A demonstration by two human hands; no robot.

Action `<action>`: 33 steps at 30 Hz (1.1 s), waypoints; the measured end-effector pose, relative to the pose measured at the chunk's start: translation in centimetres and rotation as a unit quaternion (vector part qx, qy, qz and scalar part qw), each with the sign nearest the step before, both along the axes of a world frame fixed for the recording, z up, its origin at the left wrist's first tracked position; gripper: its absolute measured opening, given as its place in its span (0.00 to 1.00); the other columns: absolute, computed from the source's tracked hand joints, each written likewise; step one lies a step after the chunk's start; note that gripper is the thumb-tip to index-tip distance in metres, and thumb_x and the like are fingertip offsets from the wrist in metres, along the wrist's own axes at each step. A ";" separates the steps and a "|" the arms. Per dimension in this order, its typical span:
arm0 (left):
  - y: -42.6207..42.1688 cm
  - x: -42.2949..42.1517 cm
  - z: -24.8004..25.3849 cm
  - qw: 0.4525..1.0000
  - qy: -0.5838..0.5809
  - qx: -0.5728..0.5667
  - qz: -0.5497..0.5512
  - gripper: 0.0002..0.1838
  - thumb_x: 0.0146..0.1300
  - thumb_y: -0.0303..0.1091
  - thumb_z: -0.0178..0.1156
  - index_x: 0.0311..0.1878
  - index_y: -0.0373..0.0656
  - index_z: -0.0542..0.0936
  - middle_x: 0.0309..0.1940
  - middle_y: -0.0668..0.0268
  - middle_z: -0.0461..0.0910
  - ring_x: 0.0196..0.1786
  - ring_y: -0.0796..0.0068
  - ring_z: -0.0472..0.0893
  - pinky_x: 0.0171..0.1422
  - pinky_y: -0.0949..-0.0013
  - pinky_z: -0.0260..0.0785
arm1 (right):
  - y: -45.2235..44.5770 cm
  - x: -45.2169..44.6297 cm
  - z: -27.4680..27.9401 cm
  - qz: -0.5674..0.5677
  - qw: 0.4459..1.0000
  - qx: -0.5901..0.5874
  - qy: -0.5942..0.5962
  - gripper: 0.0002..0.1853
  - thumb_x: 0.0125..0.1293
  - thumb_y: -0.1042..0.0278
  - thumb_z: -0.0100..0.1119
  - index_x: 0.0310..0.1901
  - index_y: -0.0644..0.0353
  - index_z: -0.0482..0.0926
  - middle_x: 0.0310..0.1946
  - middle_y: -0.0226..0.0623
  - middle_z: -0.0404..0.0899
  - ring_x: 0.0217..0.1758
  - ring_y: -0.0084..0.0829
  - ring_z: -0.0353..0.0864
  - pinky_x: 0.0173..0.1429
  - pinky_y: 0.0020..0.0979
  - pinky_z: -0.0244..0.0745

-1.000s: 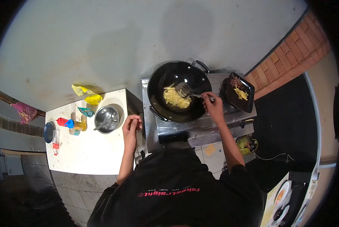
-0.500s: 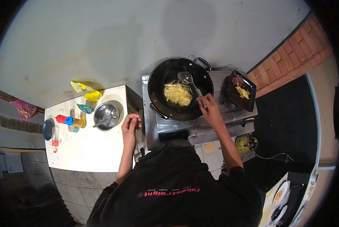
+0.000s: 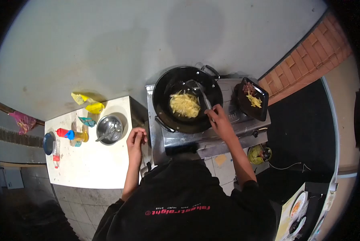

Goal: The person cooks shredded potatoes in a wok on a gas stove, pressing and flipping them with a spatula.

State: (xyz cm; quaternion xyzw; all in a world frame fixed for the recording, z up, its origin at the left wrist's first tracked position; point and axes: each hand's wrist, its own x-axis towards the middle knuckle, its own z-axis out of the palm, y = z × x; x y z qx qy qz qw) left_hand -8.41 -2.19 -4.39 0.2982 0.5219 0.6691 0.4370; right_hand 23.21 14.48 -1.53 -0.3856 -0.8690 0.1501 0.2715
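Your right hand [image 3: 220,120] grasps the slotted spatula [image 3: 207,103] by its handle, fingers closed around it over the near right rim of the wok [image 3: 161,95]. The spatula slants away from your hand, its head in the far part of the wok, just beyond the pale yellow shreds [image 3: 184,105]. Those shreds lie in 1 clump on the wok's floor, left of the handle.

Your left hand [image 3: 137,138] hovers between the white table [image 3: 95,170] and the stove [image 3: 212,141], its fingers loosely curled and released, near the table's right edge.

The wok sits on the stove, its 2 loop handles at the far right and near left. To its right, the black tray [image 3: 249,109] bears reddish strips [image 3: 249,88] and more yellow shreds, side by side. On the table, the metal bowl [image 3: 104,123] has 1 spoon [image 3: 105,136] in it, near the blue-capped bottle [image 3: 78,136].
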 end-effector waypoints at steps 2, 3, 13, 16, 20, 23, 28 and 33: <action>0.3 0.1 0.1 1.000 0.015 0.001 -0.007 0.09 0.78 0.35 0.53 0.46 0.41 0.79 0.35 0.72 0.78 0.34 0.83 0.74 0.38 0.78 0.62 | 0.0 0.1 0.2 0.009 1.000 -0.016 0.009 0.19 0.59 0.83 0.62 0.52 0.57 0.79 0.43 0.44 0.68 0.43 0.46 0.78 0.48 0.43 0.76; 0.3 0.2 0.1 1.000 0.014 0.000 -0.006 0.09 0.78 0.35 0.53 0.46 0.41 0.79 0.35 0.72 0.78 0.34 0.83 0.74 0.38 0.78 0.62 | 0.1 0.1 0.2 0.009 1.000 -0.016 0.009 0.19 0.59 0.83 0.62 0.52 0.57 0.79 0.43 0.44 0.68 0.43 0.46 0.78 0.48 0.43 0.76; 0.5 0.6 0.2 1.000 0.009 -0.007 -0.012 0.08 0.78 0.33 0.52 0.46 0.41 0.79 0.35 0.72 0.77 0.35 0.84 0.74 0.39 0.78 0.62 | -0.7 0.6 0.5 -0.026 0.996 0.008 0.081 0.15 0.63 0.84 0.62 0.51 0.59 0.80 0.41 0.44 0.69 0.41 0.47 0.78 0.46 0.41 0.75; 0.4 0.6 0.1 1.000 0.007 -0.007 -0.009 0.08 0.78 0.33 0.52 0.46 0.41 0.79 0.34 0.72 0.77 0.35 0.84 0.74 0.39 0.78 0.62 | -0.5 0.5 0.6 -0.041 0.994 0.010 0.099 0.15 0.64 0.83 0.62 0.51 0.59 0.80 0.41 0.44 0.69 0.40 0.48 0.77 0.45 0.42 0.74; 0.8 0.5 0.6 1.000 0.001 0.001 -0.006 0.08 0.78 0.34 0.53 0.47 0.41 0.79 0.36 0.72 0.77 0.35 0.84 0.74 0.39 0.78 0.61 | 0.2 0.4 -0.1 -0.052 0.994 -0.011 0.090 0.12 0.66 0.82 0.61 0.50 0.59 0.80 0.40 0.44 0.70 0.41 0.48 0.77 0.45 0.42 0.74; 1.3 0.2 0.5 1.000 -0.013 0.013 0.001 0.09 0.79 0.34 0.53 0.48 0.41 0.79 0.37 0.73 0.77 0.36 0.84 0.74 0.40 0.78 0.62 | -0.8 0.5 -0.2 -0.049 0.995 -0.021 0.083 0.11 0.66 0.81 0.61 0.49 0.60 0.80 0.39 0.44 0.70 0.40 0.48 0.77 0.44 0.42 0.74; 1.5 0.0 1.1 0.999 -0.030 0.022 -0.015 0.09 0.79 0.34 0.53 0.48 0.40 0.79 0.37 0.72 0.77 0.36 0.83 0.74 0.41 0.78 0.62 | -1.8 -0.3 0.5 -0.031 0.995 -0.021 0.095 0.10 0.67 0.80 0.61 0.49 0.60 0.80 0.38 0.43 0.70 0.38 0.45 0.77 0.43 0.40 0.74; 1.5 0.0 0.4 0.999 -0.026 0.011 -0.028 0.09 0.79 0.34 0.52 0.48 0.40 0.79 0.37 0.71 0.77 0.36 0.83 0.73 0.41 0.78 0.63 | -1.6 -1.1 1.3 -0.061 0.988 -0.021 0.143 0.10 0.68 0.81 0.60 0.49 0.60 0.80 0.38 0.43 0.70 0.38 0.44 0.76 0.43 0.38 0.74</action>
